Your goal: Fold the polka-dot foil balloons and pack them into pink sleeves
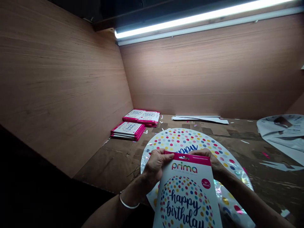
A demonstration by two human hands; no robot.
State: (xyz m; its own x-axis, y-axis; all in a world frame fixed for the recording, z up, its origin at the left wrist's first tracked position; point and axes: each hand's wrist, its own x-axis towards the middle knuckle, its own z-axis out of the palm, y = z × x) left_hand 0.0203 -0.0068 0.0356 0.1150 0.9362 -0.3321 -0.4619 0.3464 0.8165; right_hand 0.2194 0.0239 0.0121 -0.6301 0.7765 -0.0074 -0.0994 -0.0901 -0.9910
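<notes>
My left hand is closed on the upper left corner of a white packet with a pink top strip, printed "prima" and "happy birthday". At the packet's upper right edge, my right hand is closed too, its fingers partly hidden behind the packet. The packet is held upright, its front facing me. Behind and under it, round dotted foil balloons lie flat on the brown work surface, partly covered by my hands and the packet.
Stacks of similar packets stand at the back left against the wooden side wall. Folded white strips lie along the back wall. Crumpled white sheets are at the right, with paper scraps scattered about. A bright lamp hangs above.
</notes>
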